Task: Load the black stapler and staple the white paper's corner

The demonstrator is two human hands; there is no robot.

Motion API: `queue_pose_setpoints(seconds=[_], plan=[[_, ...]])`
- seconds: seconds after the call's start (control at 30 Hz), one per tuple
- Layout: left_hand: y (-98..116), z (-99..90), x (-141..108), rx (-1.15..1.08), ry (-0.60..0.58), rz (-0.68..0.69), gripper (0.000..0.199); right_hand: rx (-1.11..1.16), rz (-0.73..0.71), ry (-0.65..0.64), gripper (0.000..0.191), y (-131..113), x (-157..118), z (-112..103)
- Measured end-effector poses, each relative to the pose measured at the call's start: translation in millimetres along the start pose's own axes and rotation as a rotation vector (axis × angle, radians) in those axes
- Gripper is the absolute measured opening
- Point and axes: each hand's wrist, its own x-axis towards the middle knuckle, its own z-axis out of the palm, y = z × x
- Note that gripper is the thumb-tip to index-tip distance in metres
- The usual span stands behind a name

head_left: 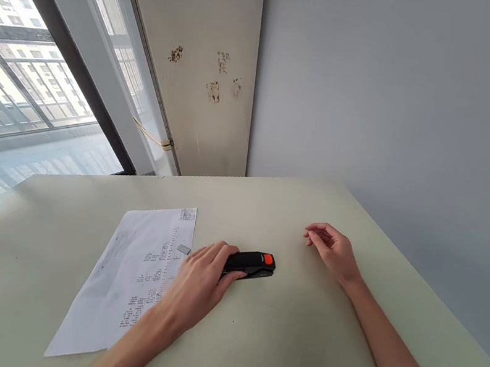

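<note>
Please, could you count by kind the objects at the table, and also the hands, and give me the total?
Black stapler: 1
Printed paper, counted as one (whether more sheets lie beneath, I cannot tell): 1
Small grey piece: 1
Hands, namely left hand and right hand: 2
Total: 5

We could read no words, brands or numbers on the tabletop: rows of dark print ran across the white sheet [116, 281], with a denser block in its far right corner, all too small for us, as was a pale marking beside the black stapler's [245, 261] orange-red patch [268, 259].
</note>
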Motion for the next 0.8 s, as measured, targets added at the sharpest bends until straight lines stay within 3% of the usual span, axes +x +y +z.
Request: queue_pose_setpoints(seconds=[0.1,0.17,0.43,0.57,0.7,0.8], plan=[[4.2,5.5,-4.2,-0.017,-0.010,0.023,0.020,-0.051,0.011,0.106,0.032,1.1,0.9,-2.5],[5.7,9.3,-5.0,-0.021,-0.022,0.022,0.021,-0.048,0.006,0.107,0.032,-1.6,-2.1,3.5],[4.0,31.1,4.6,0.013,-0.028,0.005,0.021,0.001,-0.020,-0.220,0.036,-28.2,-35.2,52.3],[-4.3,34.5,0.0,-0.066,0.013,-0.015,0.027,-0.082,-0.012,-0.267,0.035,-33.6,-44.7,58.5],[-21.0,32.0,-17.3,-0.155,0.032,-0.082,0.046,-0.137,-0.005,-0.297,0.038,-35.7,-48.2,58.7],[-31.4,29.8,-28.3,-0.217,0.015,-0.140,0.043,-0.156,0.001,-0.313,0.041,-37.9,-49.7,59.0]])
